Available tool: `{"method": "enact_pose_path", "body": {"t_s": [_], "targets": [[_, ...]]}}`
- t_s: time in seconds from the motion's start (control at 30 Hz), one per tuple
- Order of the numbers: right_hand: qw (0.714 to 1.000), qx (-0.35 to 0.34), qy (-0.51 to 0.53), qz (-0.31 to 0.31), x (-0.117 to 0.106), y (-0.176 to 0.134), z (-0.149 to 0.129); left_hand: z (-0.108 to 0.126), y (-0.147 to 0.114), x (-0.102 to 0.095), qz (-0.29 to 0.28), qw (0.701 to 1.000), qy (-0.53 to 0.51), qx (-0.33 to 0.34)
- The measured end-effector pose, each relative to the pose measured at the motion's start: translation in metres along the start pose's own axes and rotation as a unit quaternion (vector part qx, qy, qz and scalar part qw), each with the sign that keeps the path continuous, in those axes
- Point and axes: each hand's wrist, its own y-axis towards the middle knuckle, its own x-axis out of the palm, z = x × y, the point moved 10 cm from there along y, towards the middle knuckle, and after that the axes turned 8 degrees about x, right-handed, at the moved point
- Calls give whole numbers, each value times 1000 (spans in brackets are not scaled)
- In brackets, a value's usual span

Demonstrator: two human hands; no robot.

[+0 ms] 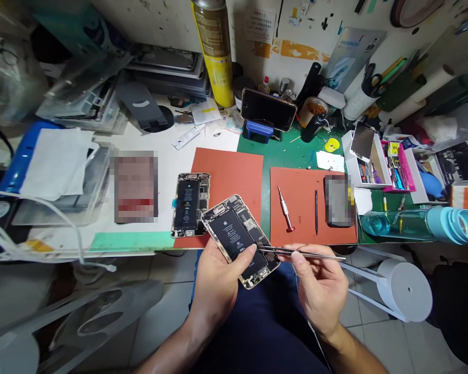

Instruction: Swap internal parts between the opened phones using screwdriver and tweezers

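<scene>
The left hand [218,272] is closed around the lower left side of an opened phone [239,239], thumb pressed flat on its dark battery [228,228], the other fingers mostly hidden behind. The right hand [323,283] pinches slim metal tweezers [306,253] between thumb and fingers. The phone is held over the near edge of the bench, left of the right hand; the left hand, gripping it, is the nearer. Its long axis slants from far left to near right, while the tweezers lie almost level, tips pointing left over the phone's right side, just beside the left thumb. Whether the tips touch the phone, I cannot tell.

The battery is matte black with fine pale print; around it run a pale metal rim, small silvery shields and dark circuitry. Beyond, to the left, a second opened phone [190,205] lies on a smooth brick-red mat [230,169], overlapping its left edge, long axis nearly near-to-far.

On the right mat [300,195] rest a screwdriver [284,208] with a ribbed metal shaft and red end, a thin black stick [316,213] and a dark, blurred slab [337,202]. Farther right lies a translucent blue bottle [407,224], cylindrical and glossy.
</scene>
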Motion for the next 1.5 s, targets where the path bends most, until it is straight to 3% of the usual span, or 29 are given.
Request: {"method": "enact_pose_path", "body": {"t_s": [0.33, 0.4, 0.53, 0.73, 0.87, 1.0, 1.07, 1.17, 1.23, 1.3, 1.33, 1.43, 1.5], "targets": [[999, -8, 33, 0, -3, 3, -4, -1, -2, -4, 14, 1000, 11, 21], [996, 24, 84, -9, -4, 9, -4, -2, -3, -3, 15, 1000, -10, 18], [974, 149, 163, -42, 2, 13, 9, -3, -3, 4, 7, 997, -77, 6], [967, 231, 64, -83, 21, 0, 47, -8, -15, 20, -13, 991, -134, 4], [966, 223, 29, -128, 20, 14, 45, -9, -32, 17, -113, 978, -172, -24], [943, 246, -48, -220, 9, 39, 25, 3, -18, -24, -158, 963, -208, -57], [921, 263, -89, -272, 9, 47, 18, 4, -5, -31, -200, 959, -177, -95], [886, 275, -137, -346, 23, 52, 16, -13, -9, -11, -343, 917, -56, -195], [871, 270, -175, -370, 33, 53, 16, -26, -22, 6, -406, 879, -14, -250], [877, 246, -212, -353, 33, 57, 12, -40, -37, 18, -419, 857, -3, -300], [893, 226, -219, -322, 28, 61, 6, -44, -41, 22, -408, 860, -8, -307], [961, 145, -161, -169, -9, 68, -26, -49, -44, 25, -326, 903, -34, -276], [988, 79, -95, -88, -33, 60, -47, -48, -45, 23, -269, 928, -44, -253]]}}
